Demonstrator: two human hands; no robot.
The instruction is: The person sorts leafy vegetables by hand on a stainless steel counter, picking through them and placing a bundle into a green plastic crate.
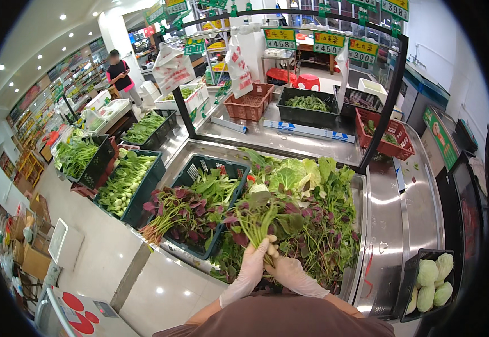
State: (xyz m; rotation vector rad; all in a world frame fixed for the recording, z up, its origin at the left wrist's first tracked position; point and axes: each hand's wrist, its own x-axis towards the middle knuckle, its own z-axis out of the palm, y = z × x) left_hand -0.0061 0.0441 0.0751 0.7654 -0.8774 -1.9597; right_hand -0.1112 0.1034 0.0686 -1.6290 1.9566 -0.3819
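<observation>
In the head view, my gloved left hand [249,264] is closed around the stems of a bunch of leafy greens [262,221], probably amaranth. Close against it, my gloved right hand [290,273] pinches the lower stem ends of the same bunch. Beneath both hands spreads a loose pile of purple-and-green amaranth [320,240]. Pale cabbage-like leaves [291,179] lie at the pile's far side. Left of the pile stands a dark green plastic crate [217,244] with leafy greens inside. Bundled red-stemmed amaranth [173,210] rests across its near-left part, stems over the rim.
A crate of bok choy [128,183] stands farther left. Behind the pile, a black metal frame [278,151] carries price signs and hanging plastic bags. A black crate of round pale green vegetables [432,278] sits at the right. A person [120,78] stands in the far left aisle.
</observation>
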